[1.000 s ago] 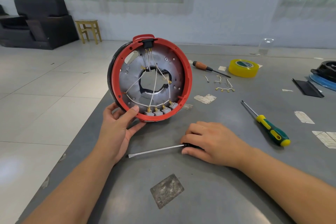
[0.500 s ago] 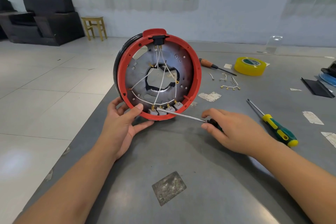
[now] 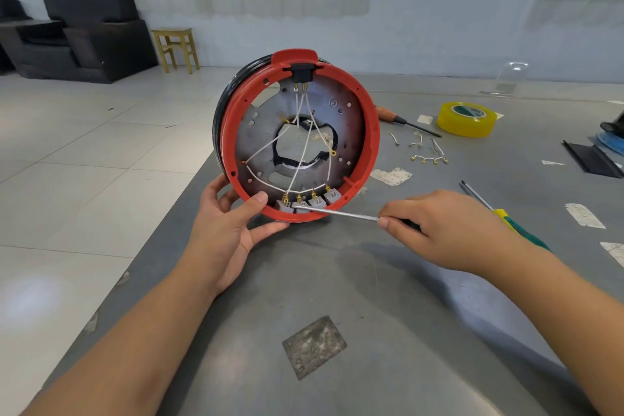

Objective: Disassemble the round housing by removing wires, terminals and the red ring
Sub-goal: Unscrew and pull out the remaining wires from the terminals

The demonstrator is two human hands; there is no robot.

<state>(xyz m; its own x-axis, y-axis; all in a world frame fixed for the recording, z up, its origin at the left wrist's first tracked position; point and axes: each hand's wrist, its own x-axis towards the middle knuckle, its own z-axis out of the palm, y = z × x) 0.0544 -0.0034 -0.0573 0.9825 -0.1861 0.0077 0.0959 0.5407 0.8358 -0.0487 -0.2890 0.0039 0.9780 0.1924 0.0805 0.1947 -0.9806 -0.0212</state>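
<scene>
The round housing (image 3: 351, 132) stands on edge on the grey table, its open side facing me. A red ring (image 3: 233, 132) rims a metal plate crossed by white wires (image 3: 266, 149). Several grey terminal blocks (image 3: 317, 201) with brass clips sit along the bottom inside. My left hand (image 3: 233, 223) grips the lower left rim, thumb hooked over the ring. My right hand (image 3: 449, 230) holds a screwdriver (image 3: 337, 212) by its dark handle. The shaft reaches left and its tip rests at the leftmost terminal blocks.
Loose wires with brass terminals (image 3: 427, 154) lie right of the housing. Behind them are an orange-handled screwdriver (image 3: 388, 115) and a yellow tape roll (image 3: 467, 118). A green and yellow screwdriver (image 3: 506, 216) lies past my right hand. The table's left edge runs just beside the housing.
My right hand lifted the screwdriver off the table and brought its tip up to the terminal blocks. My left hand kept holding the housing.
</scene>
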